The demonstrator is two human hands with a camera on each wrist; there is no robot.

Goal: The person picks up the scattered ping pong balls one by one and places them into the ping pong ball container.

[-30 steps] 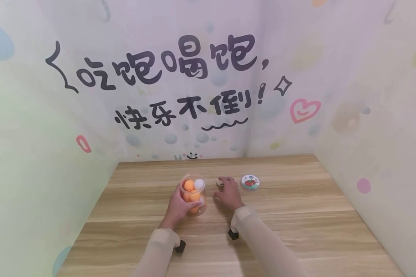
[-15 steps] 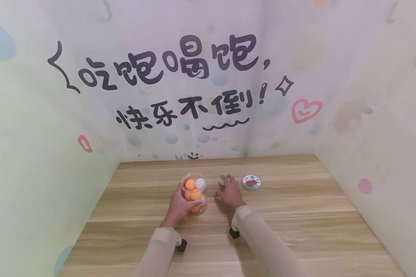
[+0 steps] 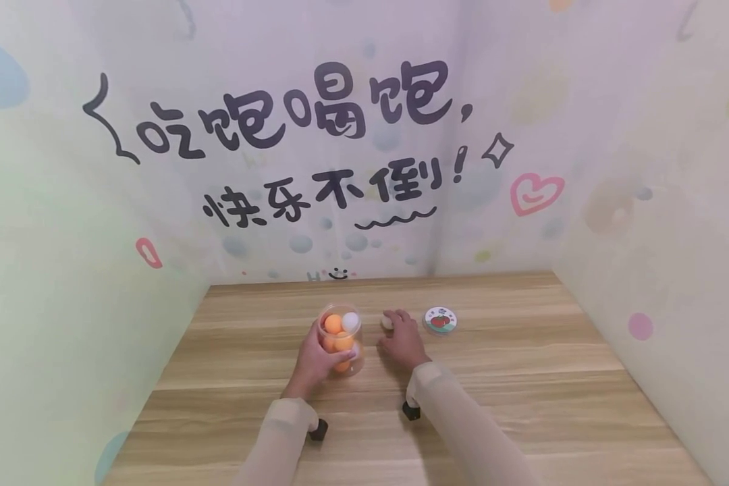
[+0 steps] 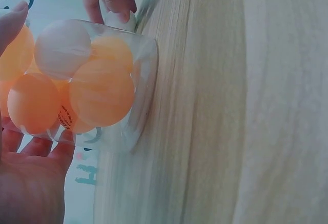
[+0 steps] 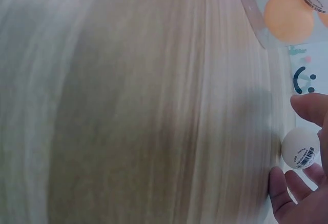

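Observation:
In the head view a clear plastic jar (image 3: 357,364) stands upright on the table, filled with several orange and white ping-pong balls. My left hand (image 3: 314,361) grips its side, thumb in front and fingers round the far side. To the right, my right hand (image 3: 404,339) is at a loose white ping-pong ball (image 3: 387,323) on the table. In the right wrist view the loose ball (image 5: 300,148) lies between thumb and fingers, the thumb standing apart from it. The left wrist view shows a fingertip at the top of that ball.
A round lid (image 3: 440,320) with a red fruit picture lies just right of my right hand. The wood-grain table (image 3: 559,405) meets a printed back wall (image 3: 267,256) and has pale walls at both sides.
My right hand's fingers shift slightly over the loose white ball, which shows more now than half a second ago. The left hand and the jar stay in place.

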